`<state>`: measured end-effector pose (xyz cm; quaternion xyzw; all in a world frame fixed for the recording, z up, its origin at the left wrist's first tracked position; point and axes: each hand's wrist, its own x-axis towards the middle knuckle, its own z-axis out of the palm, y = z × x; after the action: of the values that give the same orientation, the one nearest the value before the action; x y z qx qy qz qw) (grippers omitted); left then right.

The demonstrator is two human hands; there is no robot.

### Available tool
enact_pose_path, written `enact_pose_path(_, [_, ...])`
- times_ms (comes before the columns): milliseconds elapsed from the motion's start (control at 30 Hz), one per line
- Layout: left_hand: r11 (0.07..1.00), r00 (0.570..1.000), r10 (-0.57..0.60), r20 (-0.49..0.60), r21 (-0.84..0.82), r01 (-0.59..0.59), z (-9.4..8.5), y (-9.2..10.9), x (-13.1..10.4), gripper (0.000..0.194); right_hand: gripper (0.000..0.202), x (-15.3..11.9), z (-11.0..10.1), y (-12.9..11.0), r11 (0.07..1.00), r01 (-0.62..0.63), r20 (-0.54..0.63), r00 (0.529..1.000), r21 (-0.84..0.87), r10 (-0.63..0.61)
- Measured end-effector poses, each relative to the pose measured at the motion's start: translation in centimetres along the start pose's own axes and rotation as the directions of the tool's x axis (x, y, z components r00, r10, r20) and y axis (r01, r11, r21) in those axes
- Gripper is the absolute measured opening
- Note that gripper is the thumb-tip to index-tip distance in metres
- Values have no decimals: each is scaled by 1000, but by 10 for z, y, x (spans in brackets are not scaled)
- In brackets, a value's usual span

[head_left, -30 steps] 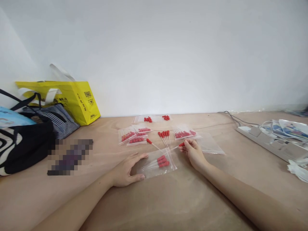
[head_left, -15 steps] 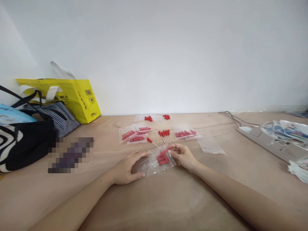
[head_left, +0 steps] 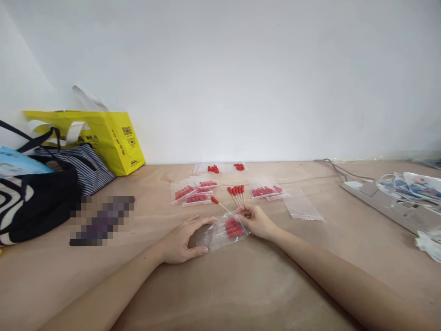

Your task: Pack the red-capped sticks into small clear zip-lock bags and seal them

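Down on the tabletop, the head view shows the left hand lying flat and released, pinning the near end of a clear bag of red-capped droppers. The right hand pinches the bag's mouth at its far end. A loose dropper lies just beyond. Judging by the thin plastic, a sideways tug could spill droppers out, since the mouth looks unsealed.

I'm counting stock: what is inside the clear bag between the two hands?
The clear bag holds a cluster of red-capped droppers, caps toward the right hand. The left hand pins its other end. An exact count is impossible, since they overlap.
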<state>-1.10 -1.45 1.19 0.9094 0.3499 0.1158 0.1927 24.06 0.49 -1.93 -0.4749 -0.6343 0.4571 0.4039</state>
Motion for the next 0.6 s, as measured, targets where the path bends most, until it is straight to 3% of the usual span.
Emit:
enact_pose_path(200, [1000,1000,1,8,9,-1,0,-2,0,60,15,3,6,2,993,-57,-89,995,-104,48])
enact_pose_path(333, [999,999,-32,25,9,32,-1,1,-1,60,9,10,-5,6,988,-68,-52,997,-141,61])
enact_pose_path(500, [1000,1000,-19,25,8,19,-1,1,-1,61,7,35,-27,-10,935,27,-240,964,-352,-118])
enact_pose_path(600, [1000,1000,-16,15,9,16,1,-3,-2,62,6,57,-15,-27,876,45,-170,975,-481,-144])
